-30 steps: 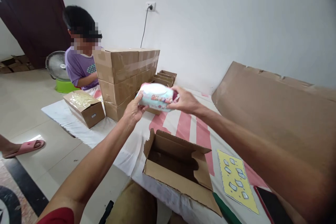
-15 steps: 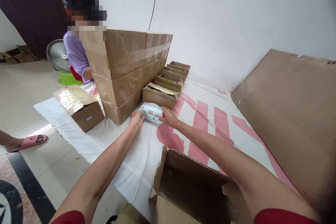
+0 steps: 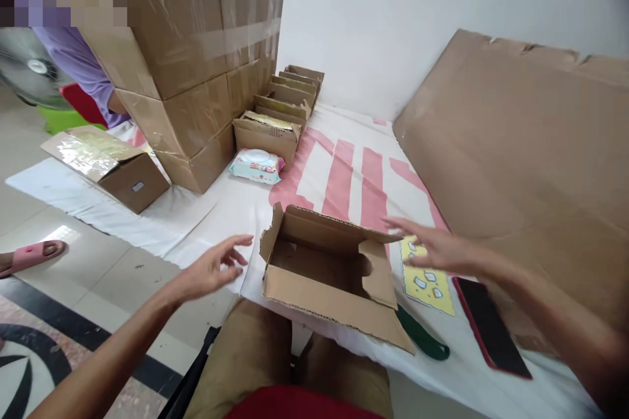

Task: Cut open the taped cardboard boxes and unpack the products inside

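Note:
An open, empty cardboard box (image 3: 330, 278) sits in front of me on the white and pink sheet (image 3: 344, 177). My left hand (image 3: 212, 268) hovers open just left of the box, fingers spread, holding nothing. My right hand (image 3: 432, 247) hovers open just right of the box, above a yellow sticker sheet (image 3: 428, 280). A soft pack of wipes (image 3: 256, 165) lies farther off on the sheet, beside the stacked cartons.
A stack of taped cartons (image 3: 191, 72) stands at the left, with a row of small open boxes (image 3: 278, 111) behind the pack. A large flat cardboard sheet (image 3: 515, 163) leans at the right. A dark phone (image 3: 491, 328) lies by my right arm. Another person in purple (image 3: 83, 72) sits behind the cartons, near a fan (image 3: 27, 72).
Both hands let go of the wipes pack, which now lies by the cartons. My hands drew back toward me and now flank the open box.

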Tool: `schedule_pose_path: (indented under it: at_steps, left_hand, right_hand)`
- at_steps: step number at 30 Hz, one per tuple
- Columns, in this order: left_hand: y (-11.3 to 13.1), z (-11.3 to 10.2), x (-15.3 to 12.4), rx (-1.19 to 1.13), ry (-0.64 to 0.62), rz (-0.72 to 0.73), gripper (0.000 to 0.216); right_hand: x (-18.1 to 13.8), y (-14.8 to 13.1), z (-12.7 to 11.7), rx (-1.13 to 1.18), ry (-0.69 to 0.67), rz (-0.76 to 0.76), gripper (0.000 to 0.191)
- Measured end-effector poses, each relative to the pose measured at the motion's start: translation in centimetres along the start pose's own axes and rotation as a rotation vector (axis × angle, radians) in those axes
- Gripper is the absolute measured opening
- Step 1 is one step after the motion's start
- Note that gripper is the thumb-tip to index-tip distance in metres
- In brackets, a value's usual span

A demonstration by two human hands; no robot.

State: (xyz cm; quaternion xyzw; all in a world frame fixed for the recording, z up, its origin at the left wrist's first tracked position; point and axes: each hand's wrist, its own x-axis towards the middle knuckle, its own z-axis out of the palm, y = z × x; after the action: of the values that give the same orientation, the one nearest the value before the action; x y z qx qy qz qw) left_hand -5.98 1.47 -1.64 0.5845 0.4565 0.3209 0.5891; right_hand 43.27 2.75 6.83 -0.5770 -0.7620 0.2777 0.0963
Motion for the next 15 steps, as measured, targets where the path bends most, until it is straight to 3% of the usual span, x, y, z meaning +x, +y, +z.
schedule_pose_path:
  at_steps: [2,4,6,8,11,15]
  left_hand:
    - [-1.2,2.4,-2.5,0.07,0.003,-0.003,0.073]
    - [-1.8,5.2,-3.2,0.03,0.051,0.012,0.076]
    - [-1.8,7.4,-2.5,-0.052,0.143,0.025,0.06]
    - [-1.4,7.8,-0.9,-0.122,0.29,0.031,0.043]
    - [-0.7,5.2,1.9,-0.202,0.513,0.06,0.037]
    - [0.0,-0.8,6.6,-0.221,0.644,0.105,0.046]
  right_hand:
    - [-4.4,1.3,3.8,0.024,0.037,0.068,0.095]
    - [-5.9,0.9,8.0,0.11,0.051,0.029,0.103]
    - [-5.0,-0.8,11.2,0.229,0.103,-0.031,0.107]
    - [-2.3,-3.0,12.9,0.323,0.149,-0.089,0.11]
    - [3.6,-6.1,13.3,0.405,0.181,-0.149,0.114]
    - [12.7,-8.8,13.3,0.516,0.157,-0.205,0.123]
